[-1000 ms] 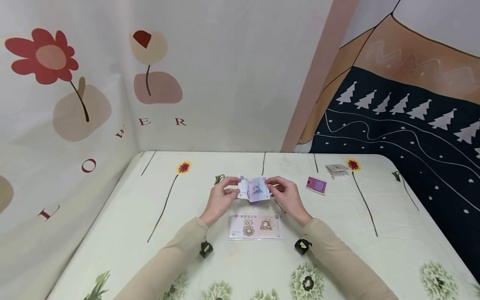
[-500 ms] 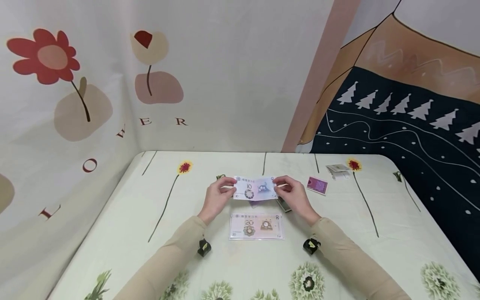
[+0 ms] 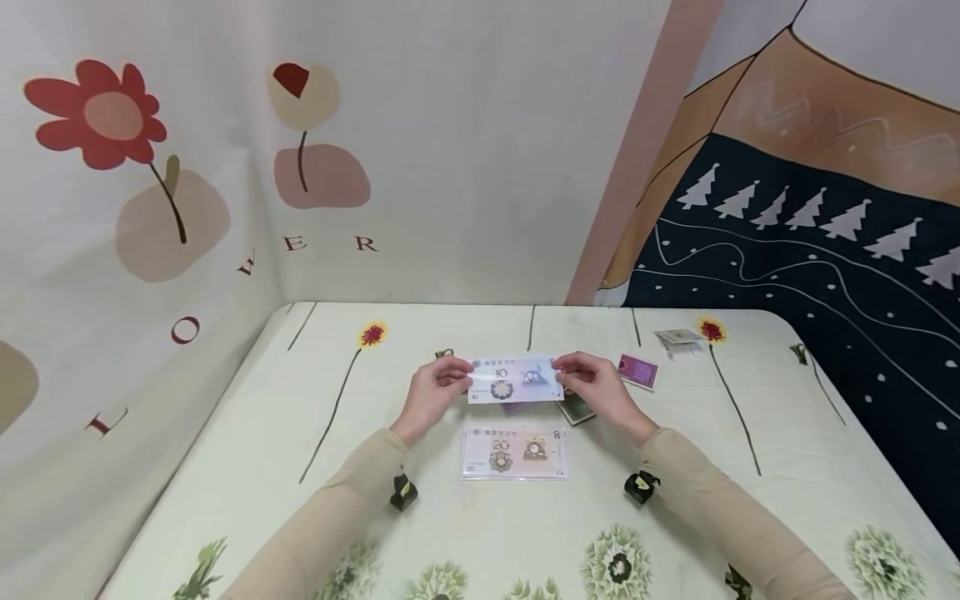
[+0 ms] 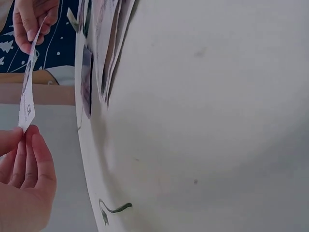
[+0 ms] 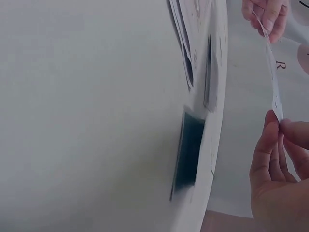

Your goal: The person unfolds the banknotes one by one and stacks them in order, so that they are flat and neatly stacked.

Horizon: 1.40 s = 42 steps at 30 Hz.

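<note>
Stretched between both hands is a play banknote marked 10, pale blue and lilac, held above the table. Its left end is pinched by my left hand, thumb against fingers. My right hand pinches the opposite end. In the left wrist view the banknote appears almost edge-on and slightly curved. Below it, nearer to me, lies a neat stack of banknotes with a 20 on top. A dark green folded note lies beneath my right hand. Part of a purple piece shows under the held note, mostly hidden.
A small magenta folded note lies right of my right hand, and a grey-green folded note sits farther back. A flower-print cloth covers the table. Printed fabric hangs behind it.
The 10 note was creased in the middle and is now pulled out flat. My right hand has moved right, uncovering the dark green note. The 20 stack stays put.
</note>
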Each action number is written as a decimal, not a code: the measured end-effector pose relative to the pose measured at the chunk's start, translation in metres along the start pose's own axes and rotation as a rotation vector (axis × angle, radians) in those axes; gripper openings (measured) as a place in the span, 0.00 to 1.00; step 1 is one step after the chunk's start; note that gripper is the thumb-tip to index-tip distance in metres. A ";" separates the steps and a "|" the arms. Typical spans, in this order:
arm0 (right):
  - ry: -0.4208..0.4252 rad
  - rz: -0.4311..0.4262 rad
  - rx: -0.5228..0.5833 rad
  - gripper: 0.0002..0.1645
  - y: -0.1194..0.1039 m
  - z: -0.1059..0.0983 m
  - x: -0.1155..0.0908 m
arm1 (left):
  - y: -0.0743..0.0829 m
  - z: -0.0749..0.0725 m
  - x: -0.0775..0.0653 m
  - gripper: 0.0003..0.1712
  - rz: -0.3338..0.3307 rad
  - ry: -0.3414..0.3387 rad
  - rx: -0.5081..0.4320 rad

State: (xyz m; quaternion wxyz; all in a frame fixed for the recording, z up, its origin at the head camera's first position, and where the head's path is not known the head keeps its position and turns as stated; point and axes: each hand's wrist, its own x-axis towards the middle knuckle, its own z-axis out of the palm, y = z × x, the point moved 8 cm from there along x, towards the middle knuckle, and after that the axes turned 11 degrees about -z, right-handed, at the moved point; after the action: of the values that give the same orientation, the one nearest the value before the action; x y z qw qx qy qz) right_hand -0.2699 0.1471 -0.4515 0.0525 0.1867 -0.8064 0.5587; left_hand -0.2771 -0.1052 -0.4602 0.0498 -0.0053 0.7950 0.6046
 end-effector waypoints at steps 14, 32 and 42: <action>-0.210 -0.004 -0.063 0.08 0.003 0.007 -0.015 | -0.017 0.008 -0.010 0.10 -0.069 -0.100 0.142; -0.342 -0.012 -0.077 0.07 0.003 0.018 -0.034 | -0.027 0.016 -0.027 0.09 -0.086 -0.245 0.237; -0.393 -0.032 -0.048 0.06 0.003 0.026 -0.047 | -0.027 0.020 -0.038 0.07 -0.061 -0.317 0.265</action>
State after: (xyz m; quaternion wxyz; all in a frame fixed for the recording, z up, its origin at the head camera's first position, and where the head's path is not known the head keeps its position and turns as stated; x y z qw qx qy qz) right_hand -0.2243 0.1357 -0.4780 -0.0928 0.3036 -0.8112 0.4910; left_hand -0.2361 -0.0948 -0.4884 0.1928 0.0725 0.8492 0.4862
